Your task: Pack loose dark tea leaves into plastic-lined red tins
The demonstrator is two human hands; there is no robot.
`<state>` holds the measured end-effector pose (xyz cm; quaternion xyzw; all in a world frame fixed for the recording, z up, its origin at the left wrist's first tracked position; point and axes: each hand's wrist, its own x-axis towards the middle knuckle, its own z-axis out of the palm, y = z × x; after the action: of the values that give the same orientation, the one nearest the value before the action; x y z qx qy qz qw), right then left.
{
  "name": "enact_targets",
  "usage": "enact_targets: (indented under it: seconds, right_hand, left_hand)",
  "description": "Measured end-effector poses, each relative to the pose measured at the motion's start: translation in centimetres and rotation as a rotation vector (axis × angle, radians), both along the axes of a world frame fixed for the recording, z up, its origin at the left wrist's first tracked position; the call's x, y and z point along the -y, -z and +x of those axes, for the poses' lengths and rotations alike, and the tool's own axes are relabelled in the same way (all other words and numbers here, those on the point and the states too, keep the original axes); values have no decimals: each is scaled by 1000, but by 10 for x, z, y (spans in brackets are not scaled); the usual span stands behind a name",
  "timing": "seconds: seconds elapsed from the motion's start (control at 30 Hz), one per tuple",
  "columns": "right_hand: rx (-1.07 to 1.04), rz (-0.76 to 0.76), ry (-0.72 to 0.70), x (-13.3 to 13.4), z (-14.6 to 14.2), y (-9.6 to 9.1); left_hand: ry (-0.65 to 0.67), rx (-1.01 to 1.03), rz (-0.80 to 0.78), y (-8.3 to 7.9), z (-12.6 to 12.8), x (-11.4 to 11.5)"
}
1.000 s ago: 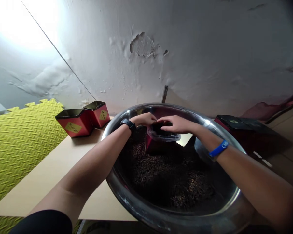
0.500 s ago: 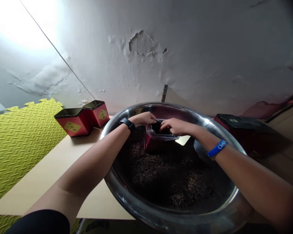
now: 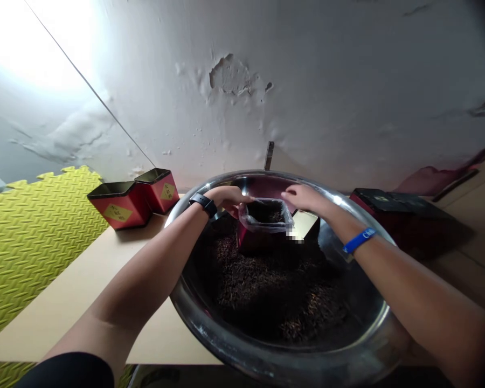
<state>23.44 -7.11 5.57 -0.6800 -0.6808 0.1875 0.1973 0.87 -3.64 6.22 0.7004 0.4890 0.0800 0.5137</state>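
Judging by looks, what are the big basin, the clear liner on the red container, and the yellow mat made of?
Basin: metal, probably stainless steel, polished; its curved rim throws bright highlights.
Clear liner: seemingly thin plastic, glossy; it looks see-through and wrinkled around the red container's opening.
Yellow mat: likely foam, matte; raised ridges and a jigsaw-cut edge suggest it.

From the head feed I note the left hand (image 3: pixel 228 198) gripping the clear liner (image 3: pixel 262 225) of a red tin (image 3: pixel 251 242) amid dark leaves (image 3: pixel 246 280) in a steel basin (image 3: pixel 200 318), right hand (image 3: pixel 306 198) just beside the liner.
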Motion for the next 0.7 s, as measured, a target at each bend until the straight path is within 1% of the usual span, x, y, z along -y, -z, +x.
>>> enact_targets:
  seconds: [0.03,0.07,0.1,0.13,0.2,0.3,0.4,0.47,0.5,0.53,0.6,0.63,0.7]
  right_hand:
    - [-111,-184,7,-2,4,3]
    - [-236,-345,-15,-3,8,7]
    - [-348,-454,-47,-4,11,10]
    - [-427,-499,-70,-5,13,12]
    - [-465,-475,-67,-7,17,14]
    - [-394,-411,-47,-8,18,11]
    - [-304,-240,-44,-5,14,7]
    - [-250,-114,-60,-1,9,4]
    - [-241,-80,-69,1,6,3]
    - [-241,-70,-79,4,4,2]
    - [-253,-113,-126,9,1,-3]
    - [-252,-145,-175,12,0,-5]
    - [-167,-183,-302,16,-2,-11]
  left_hand:
    - [3,18,-10,0,0,0]
    - [-2,22,8,0,0,0]
    - [-13,11,47,-1,1,0]
    - [-27,-9,99,-1,2,0]
    - [-47,-52,212,-2,3,-1]
    - [-23,-87,369,-4,3,-3]
    - [75,-37,471,-10,-1,-2]
    - [170,51,486,-17,-4,1]
    - [231,84,482,-20,-5,5]
    - [305,94,474,-23,-5,8]
    - [449,43,473,-26,-4,15]
    - [496,-3,496,-26,-3,18]
    - [527,-92,588,-24,2,23]
